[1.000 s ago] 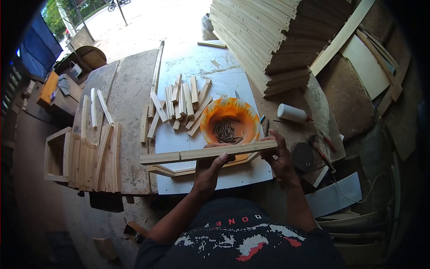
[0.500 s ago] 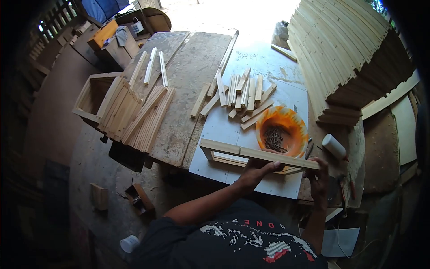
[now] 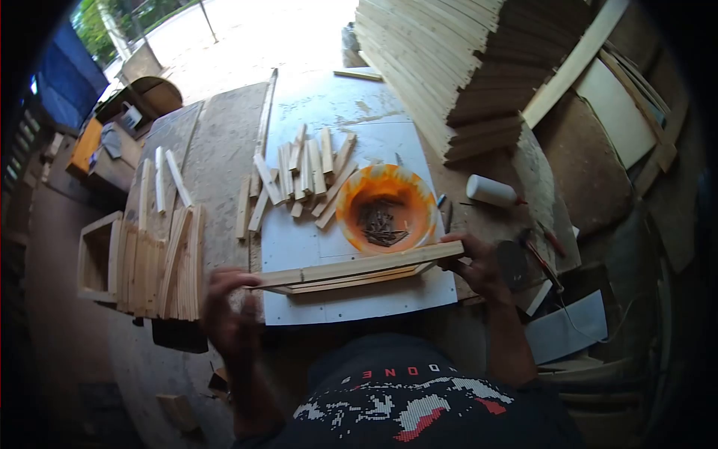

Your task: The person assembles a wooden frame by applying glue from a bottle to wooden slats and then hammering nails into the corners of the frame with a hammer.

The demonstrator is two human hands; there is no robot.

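A rectangular wooden frame (image 3: 359, 267) is held on edge over the front of the white board (image 3: 351, 310), its long side facing up. My left hand (image 3: 233, 307) grips the frame's left end, fingers over the top corner and slightly blurred. At the opposite end my right hand (image 3: 480, 268) is closed around the corner, with the fingertips on top. Just behind the frame stands an orange and white bowl (image 3: 351, 238) with many nails (image 3: 383, 224) inside. Short wooden strips (image 3: 307, 168) lie in a loose pile behind and left of the bowl.
Stacked wooden frames (image 3: 153, 269) rest at the table's left edge. A tall stack of slatted wood (image 3: 426, 67) rises at the back right. On the right lie a white bottle (image 3: 491, 191) and a hammer (image 3: 544, 258).
My left hand has moved from the frame's middle to its left end. The frame now sits further left in view, as the camera has turned right. My right hand stays at the right end.
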